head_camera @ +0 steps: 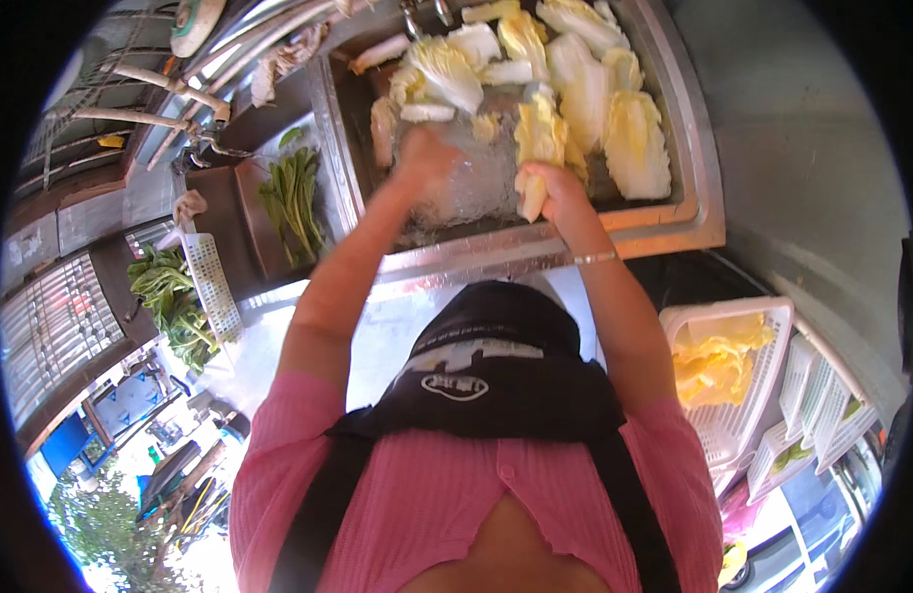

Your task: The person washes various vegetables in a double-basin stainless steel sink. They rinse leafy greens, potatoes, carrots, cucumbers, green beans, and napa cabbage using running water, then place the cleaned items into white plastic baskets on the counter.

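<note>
Napa cabbage leaves [445,74], white-ribbed and yellow-edged, float in a steel sink [338,137] full of water. My right hand [564,194] grips the rib ends of some yellow cabbage leaves [539,137] at the sink's near side. To its left, over rippling water [467,178], my left hand [425,154] is blurred by motion; whether it touches anything or how its fingers are set cannot be told. A large loose leaf [636,148] lies in the water at the right.
Left of the sink, leafy greens [297,200] lie in a steel basin [249,215], and more greens hang beside a white plastic basket [212,285]. At lower right stands a white crate [779,348] holding yellow leaves [723,363]. A tap [412,16] is at the sink's far edge.
</note>
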Demonstrator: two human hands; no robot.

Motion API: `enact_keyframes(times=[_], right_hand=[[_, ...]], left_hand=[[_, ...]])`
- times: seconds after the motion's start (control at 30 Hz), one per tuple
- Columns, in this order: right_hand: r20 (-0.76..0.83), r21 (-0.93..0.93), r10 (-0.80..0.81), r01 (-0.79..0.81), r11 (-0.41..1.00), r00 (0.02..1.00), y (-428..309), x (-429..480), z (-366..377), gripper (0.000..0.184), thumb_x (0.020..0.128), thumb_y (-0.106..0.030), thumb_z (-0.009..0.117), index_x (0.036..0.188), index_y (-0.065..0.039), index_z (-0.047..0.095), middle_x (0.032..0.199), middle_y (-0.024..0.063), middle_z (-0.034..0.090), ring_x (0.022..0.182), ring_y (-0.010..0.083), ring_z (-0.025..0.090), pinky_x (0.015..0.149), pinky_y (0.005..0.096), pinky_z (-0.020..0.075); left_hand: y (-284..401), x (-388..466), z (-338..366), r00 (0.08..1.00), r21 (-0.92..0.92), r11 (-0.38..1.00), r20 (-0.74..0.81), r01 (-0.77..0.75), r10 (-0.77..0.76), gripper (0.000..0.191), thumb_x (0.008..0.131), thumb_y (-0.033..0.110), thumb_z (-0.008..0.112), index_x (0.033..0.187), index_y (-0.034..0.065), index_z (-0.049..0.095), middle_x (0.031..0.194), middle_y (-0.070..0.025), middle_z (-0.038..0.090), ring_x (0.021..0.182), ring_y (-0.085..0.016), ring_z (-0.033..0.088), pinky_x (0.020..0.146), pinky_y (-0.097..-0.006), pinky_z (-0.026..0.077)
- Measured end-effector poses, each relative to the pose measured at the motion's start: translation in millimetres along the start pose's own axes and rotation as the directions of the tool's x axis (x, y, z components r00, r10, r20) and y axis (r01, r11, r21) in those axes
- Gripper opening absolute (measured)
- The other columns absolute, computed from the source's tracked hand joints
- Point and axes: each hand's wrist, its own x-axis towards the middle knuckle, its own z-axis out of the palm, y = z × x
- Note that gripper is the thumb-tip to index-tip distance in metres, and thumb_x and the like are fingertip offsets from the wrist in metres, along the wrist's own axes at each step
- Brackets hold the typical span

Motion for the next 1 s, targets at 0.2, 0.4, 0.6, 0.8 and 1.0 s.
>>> enact_keyframes(times=[0.2, 0.4, 0.6, 0.8, 1.0], right_hand=[[0.053, -0.058, -0.168, 0.171, 0.984, 0.984, 9.0, 4.7, 1.2, 0.027, 0.074, -0.003, 0.067, 0.1, -0.004, 0.058, 0.085, 0.0064, 0.059, 0.075, 0.0202, 0.058, 0.064, 0.0346, 0.0475], [0.022, -0.147, -0.167, 0.169, 0.975, 0.986, -2.4, -12.7, 23.3, 0.039, 0.072, 0.0, 0.069, 0.108, -0.002, 0.054, 0.089, 0.0071, 0.059, 0.076, 0.0215, 0.059, 0.065, 0.0364, 0.0493], [0.12, -0.07, -0.139, 0.148, 0.987, 0.983, 1.9, -11.2, 30.8, 0.041, 0.076, -0.011, 0.072, 0.112, -0.004, 0.054, 0.098, 0.0055, 0.06, 0.089, 0.0177, 0.058, 0.078, 0.0332, 0.0479], [0.203, 0.126, -0.02, -0.006, 0.992, 0.979, -1.4, -29.5, 46.6, 0.029, 0.078, -0.013, 0.071, 0.103, -0.003, 0.058, 0.094, 0.0072, 0.061, 0.086, 0.0202, 0.06, 0.076, 0.0346, 0.0507], [0.15, 0.032, -0.051, 0.046, 0.998, 0.987, -1.1, -32.6, 73.0, 0.024, 0.071, -0.008, 0.073, 0.09, 0.003, 0.062, 0.085, 0.0109, 0.063, 0.073, 0.0237, 0.062, 0.064, 0.0349, 0.0522]], left_hand=[[-104.8, 62.6, 15.4, 0.791, -0.054, 0.798, -0.109, 0.6, -0.602, 0.077, 0.067, 0.021, 0.066, 0.128, -0.0051, 0.027, 0.126, -0.0252, 0.044, 0.111, -0.035, 0.051, 0.095, -0.0375, 0.042], [-56.4, 23.2, 39.4, 0.894, -0.101, 0.913, 0.268, 0.396, -0.358, 0.037, 0.082, 0.03, 0.058, 0.1, -0.003, 0.058, 0.089, -0.0208, 0.063, 0.087, -0.032, 0.063, 0.075, -0.0383, 0.05], [48.9, -32.8, 55.6, 0.992, -0.099, 0.992, 0.113, 0.073, -0.062, 0.033, 0.075, 0.024, 0.061, 0.092, -0.0039, 0.059, 0.082, -0.0146, 0.064, 0.078, -0.027, 0.063, 0.071, -0.0356, 0.049], [55.7, -49.3, 25.3, 0.906, -0.463, 0.885, 0.395, 0.051, 0.154, 0.055, 0.067, 0.032, 0.065, 0.105, -0.0064, 0.057, 0.102, -0.0219, 0.058, 0.102, -0.034, 0.056, 0.088, -0.037, 0.045], [71.6, -68.5, -7.3, 0.934, -0.081, 0.963, 0.235, -0.258, 0.27, 0.066, 0.071, 0.033, 0.069, 0.122, -0.0021, 0.046, 0.123, -0.0213, 0.049, 0.114, -0.03, 0.046, 0.095, -0.0353, 0.036]])
